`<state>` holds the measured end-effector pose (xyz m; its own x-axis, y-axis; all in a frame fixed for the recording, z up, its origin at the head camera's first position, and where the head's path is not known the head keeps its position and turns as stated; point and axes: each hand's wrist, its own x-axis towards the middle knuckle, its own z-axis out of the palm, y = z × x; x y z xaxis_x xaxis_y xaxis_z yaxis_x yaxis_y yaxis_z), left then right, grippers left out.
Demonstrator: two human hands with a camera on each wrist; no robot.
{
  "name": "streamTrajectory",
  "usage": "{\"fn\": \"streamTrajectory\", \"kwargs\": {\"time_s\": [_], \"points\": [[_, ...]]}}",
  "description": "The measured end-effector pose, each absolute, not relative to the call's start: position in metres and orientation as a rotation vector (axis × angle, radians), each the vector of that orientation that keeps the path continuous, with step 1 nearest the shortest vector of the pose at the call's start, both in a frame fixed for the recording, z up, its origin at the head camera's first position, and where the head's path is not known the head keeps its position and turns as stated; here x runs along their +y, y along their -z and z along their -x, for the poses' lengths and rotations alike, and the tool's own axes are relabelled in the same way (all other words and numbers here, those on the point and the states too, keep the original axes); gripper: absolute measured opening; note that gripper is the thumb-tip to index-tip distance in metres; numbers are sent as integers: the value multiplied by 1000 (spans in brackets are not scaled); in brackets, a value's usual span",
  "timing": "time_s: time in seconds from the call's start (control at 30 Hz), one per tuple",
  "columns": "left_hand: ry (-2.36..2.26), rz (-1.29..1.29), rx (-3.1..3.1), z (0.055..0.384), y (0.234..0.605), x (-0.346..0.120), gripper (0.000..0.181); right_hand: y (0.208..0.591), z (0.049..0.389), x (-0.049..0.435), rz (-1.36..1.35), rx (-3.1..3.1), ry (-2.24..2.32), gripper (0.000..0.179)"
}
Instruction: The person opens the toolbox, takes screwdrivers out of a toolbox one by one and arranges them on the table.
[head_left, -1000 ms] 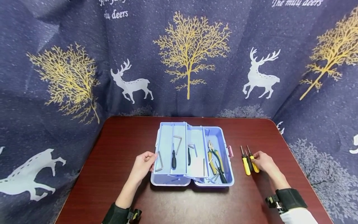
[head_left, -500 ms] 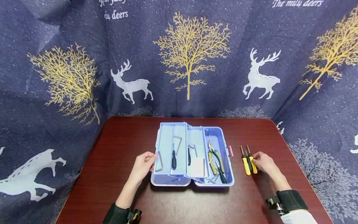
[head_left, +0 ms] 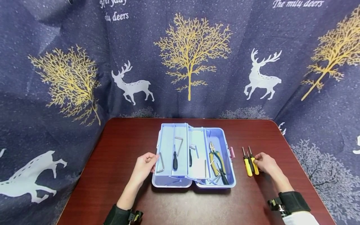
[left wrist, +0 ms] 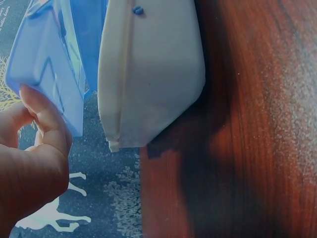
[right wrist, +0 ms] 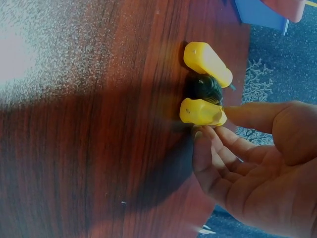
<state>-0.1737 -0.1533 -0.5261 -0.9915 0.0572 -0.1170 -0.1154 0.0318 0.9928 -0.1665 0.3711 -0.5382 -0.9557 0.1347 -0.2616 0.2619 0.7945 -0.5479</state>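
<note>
My left hand (head_left: 145,165) pinches the left rim of the upper tray (head_left: 167,131) of a light blue toolbox (head_left: 171,182); in the left wrist view the thumb lies against the tray's wall. That tray holds hex keys (head_left: 161,164) and a black screwdriver (head_left: 175,161). On the table to the right, my right hand (head_left: 265,163) has its thumb and fingers on the handle of a yellow screwdriver (right wrist: 199,112). Beside it lie a black-handled screwdriver (right wrist: 205,88) and another yellow screwdriver (right wrist: 205,62), all side by side.
The open toolbox also has a lower tray (head_left: 197,134) with hex keys. Its right compartment holds yellow-and-black pliers (head_left: 215,157) and a black-handled tool (head_left: 224,178). A pink latch (head_left: 232,152) sticks out toward the screwdrivers. A patterned curtain (head_left: 197,62) hangs behind the table (head_left: 132,131).
The yellow screwdriver under my right hand has shifted slightly left, closer to the other two. My left hand stays at the tray's rim.
</note>
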Motion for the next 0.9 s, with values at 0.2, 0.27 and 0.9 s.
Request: {"fn": "streamTrajectory", "kwargs": {"time_s": [0.2,0.27,0.9], "points": [[-2106,65,2166,173,526,-153,18,537,166,372,-312,2786,887,30],[-2103,69,2169,172,526,-153,19,537,165,373,-305,2804,870,30],[-2104,70,2169,173,526,-153,20,482,174,306,-146,3026,900,27]]}}
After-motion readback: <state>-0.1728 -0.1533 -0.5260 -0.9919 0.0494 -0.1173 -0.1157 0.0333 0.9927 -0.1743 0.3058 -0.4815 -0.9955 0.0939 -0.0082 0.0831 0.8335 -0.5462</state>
